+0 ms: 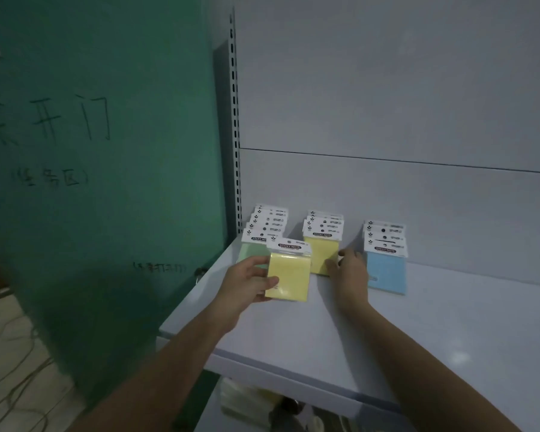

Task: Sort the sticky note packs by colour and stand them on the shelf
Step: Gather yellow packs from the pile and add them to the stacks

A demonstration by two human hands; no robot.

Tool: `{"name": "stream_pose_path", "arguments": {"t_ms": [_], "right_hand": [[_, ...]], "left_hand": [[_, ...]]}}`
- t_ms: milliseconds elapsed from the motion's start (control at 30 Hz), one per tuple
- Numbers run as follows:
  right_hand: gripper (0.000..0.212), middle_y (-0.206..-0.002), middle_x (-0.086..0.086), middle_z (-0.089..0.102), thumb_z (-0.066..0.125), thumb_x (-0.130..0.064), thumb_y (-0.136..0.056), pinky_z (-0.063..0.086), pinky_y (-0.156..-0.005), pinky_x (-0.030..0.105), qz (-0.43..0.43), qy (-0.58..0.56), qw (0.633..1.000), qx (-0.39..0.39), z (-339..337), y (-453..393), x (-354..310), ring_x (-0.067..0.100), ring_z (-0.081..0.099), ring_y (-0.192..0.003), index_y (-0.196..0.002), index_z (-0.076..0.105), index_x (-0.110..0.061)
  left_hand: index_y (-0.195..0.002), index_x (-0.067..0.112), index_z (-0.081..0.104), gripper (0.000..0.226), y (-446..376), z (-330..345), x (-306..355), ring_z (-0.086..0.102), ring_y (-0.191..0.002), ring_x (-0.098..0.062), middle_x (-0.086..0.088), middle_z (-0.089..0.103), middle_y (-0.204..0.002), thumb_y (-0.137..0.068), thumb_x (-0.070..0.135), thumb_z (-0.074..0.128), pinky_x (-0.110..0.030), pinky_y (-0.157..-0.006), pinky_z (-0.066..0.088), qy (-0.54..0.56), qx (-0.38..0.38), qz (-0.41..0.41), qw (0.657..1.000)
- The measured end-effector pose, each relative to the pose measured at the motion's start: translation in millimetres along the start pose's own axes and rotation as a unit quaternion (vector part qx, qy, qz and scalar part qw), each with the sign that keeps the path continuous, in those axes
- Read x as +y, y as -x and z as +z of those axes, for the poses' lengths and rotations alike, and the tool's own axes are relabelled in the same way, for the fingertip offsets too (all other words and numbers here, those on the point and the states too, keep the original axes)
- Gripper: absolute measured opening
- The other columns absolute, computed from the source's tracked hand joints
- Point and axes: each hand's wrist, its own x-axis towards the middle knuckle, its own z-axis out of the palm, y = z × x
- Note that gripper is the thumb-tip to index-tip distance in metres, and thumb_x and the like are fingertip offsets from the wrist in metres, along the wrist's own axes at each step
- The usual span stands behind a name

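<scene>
Hands: left (247,282) grips yellow pack (289,275); right (346,266), seemingly open, touches yellow row (321,244).

Green wall (106,151) with handwritten characters at left; loose cables (16,369) on floor; slotted upright (235,120) beside it.

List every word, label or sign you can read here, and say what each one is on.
"STICKY NOTE": header card of the yellow pack in the left hand.
"STICKY NOTE": header of the front pack in the yellow row; same on the blue row.
"开门": handwritten on the green board.
Smaller handwriting on the board and fine print on the headers: too blurred to read.
</scene>
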Motion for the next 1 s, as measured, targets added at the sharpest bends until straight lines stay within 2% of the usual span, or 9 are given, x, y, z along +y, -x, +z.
{"name": "stream_pose_path", "arguments": {"t_ms": [100, 200, 333, 433, 500, 633, 733, 833, 1000], "right_hand": [[0.032, -0.118, 0.020, 0.051, 0.053, -0.017, -0.094, 0.034, -0.077, 0.032, -0.005, 0.015, 1.000, -0.001, -1.4, 5.1, -2.2, 0.036, 0.054, -0.104, -0.119, 0.053, 0.002], [0.035, -0.124, 0.019, 0.050, 0.046, -0.019, -0.099, 0.038, -0.087, 0.034, -0.004, 0.037, 0.999, 0.007, -11.7, 19.4, -7.9, 0.036, 0.052, -0.111, -0.127, 0.048, 0.002], [0.030, -0.119, 0.015, 0.054, 0.043, -0.013, -0.097, 0.040, -0.083, 0.033, -0.029, 0.129, 0.991, -0.003, -31.0, 53.7, 6.9, 0.032, 0.054, -0.109, -0.122, 0.055, -0.004], [0.026, -0.110, 0.007, 0.059, 0.043, -0.012, -0.095, 0.040, -0.077, 0.029, -0.077, 0.200, 0.976, -0.037, -37.4, 71.2, 16.8, 0.028, 0.058, -0.102, -0.108, 0.065, -0.010], [0.027, -0.112, 0.004, 0.062, 0.044, -0.014, -0.095, 0.041, -0.079, 0.027, -0.085, 0.215, 0.972, -0.040, -37.8, 74.4, 18.9, 0.025, 0.059, -0.102, -0.110, 0.067, -0.013], [0.030, -0.113, 0.001, 0.065, 0.047, -0.010, -0.092, 0.043, -0.082, 0.027, -0.082, 0.223, 0.971, -0.022, -37.1, 73.3, 21.9, 0.022, 0.060, -0.102, -0.111, 0.068, -0.016], [0.030, -0.110, 0.000, 0.067, 0.048, -0.007, -0.089, 0.042, -0.080, 0.026, -0.085, 0.222, 0.971, -0.011, -36.1, 71.0, 23.5, 0.022, 0.061, -0.101, -0.109, 0.069, -0.016], [0.030, -0.110, 0.001, 0.066, 0.049, -0.006, -0.088, 0.041, -0.079, 0.024, -0.088, 0.217, 0.972, -0.003, -34.9, 69.6, 22.0, 0.022, 0.061, -0.101, -0.107, 0.070, -0.014], [0.041, -0.123, 0.013, 0.058, 0.054, 0.000, -0.080, 0.047, -0.083, 0.041, -0.064, 0.314, 0.933, 0.160, -40.3, 74.4, 15.0, 0.036, 0.053, -0.110, -0.119, 0.063, -0.009]], "left_hand": [[-0.113, 0.016, 0.063, 0.038, 2.4, -9.2, -2.1, 0.069, -0.091, -0.023, -0.011, 0.070, -0.102, -0.082, -0.004, 0.068, -0.032, -0.072, 0.059, -0.008, -0.015, 0.005, 1.000], [-0.109, 0.016, 0.063, 0.035, 0.4, -7.0, -8.4, 0.068, -0.084, -0.021, -0.011, 0.070, -0.097, -0.082, -0.005, 0.067, -0.032, -0.073, 0.057, -0.017, -0.018, 0.012, 1.000], [-0.105, 0.018, 0.064, 0.034, -11.6, 16.3, -20.1, 0.068, -0.092, -0.029, -0.012, 0.069, -0.097, -0.080, -0.004, 0.069, -0.045, -0.084, 0.055, -0.044, -0.040, 0.018, 0.998], [-0.101, 0.015, 0.063, 0.030, -28.8, 37.0, -21.7, 0.066, -0.084, -0.026, -0.001, 0.064, -0.085, -0.079, -0.005, 0.069, -0.038, -0.077, 0.055, -0.041, -0.037, 0.035, 0.998], [-0.102, 0.016, 0.062, 0.033, -43.2, 47.8, -21.2, 0.062, -0.075, -0.020, 0.004, 0.060, -0.078, -0.078, -0.004, 0.070, -0.030, -0.071, 0.051, -0.061, -0.017, 0.053, 0.997], [-0.117, 0.024, 0.060, 0.048, -69.4, 58.2, -25.8, 0.057, -0.071, -0.022, -0.003, 0.059, -0.076, -0.077, 0.001, 0.070, -0.037, -0.075, 0.052, -0.131, 0.010, 0.109, 0.985], [-0.123, 0.022, 0.057, 0.050, -81.9, 61.8, -30.6, 0.058, -0.073, -0.022, -0.006, 0.062, -0.082, -0.080, -0.001, 0.066, -0.038, -0.077, 0.053, -0.145, 0.015, 0.121, 0.982], [-0.124, 0.022, 0.057, 0.051, -88.7, 66.5, -37.1, 0.062, -0.089, -0.029, -0.013, 0.064, -0.096, -0.078, 0.004, 0.070, -0.041, -0.085, 0.052, -0.180, 0.045, 0.123, 0.975], [-0.123, 0.013, 0.050, 0.039, -83.9, 74.2, -36.8, 0.052, -0.106, -0.032, -0.014, 0.057, -0.112, -0.085, 0.009, 0.060, -0.038, -0.092, 0.040, -0.299, 0.077, 0.151, 0.939]]}}
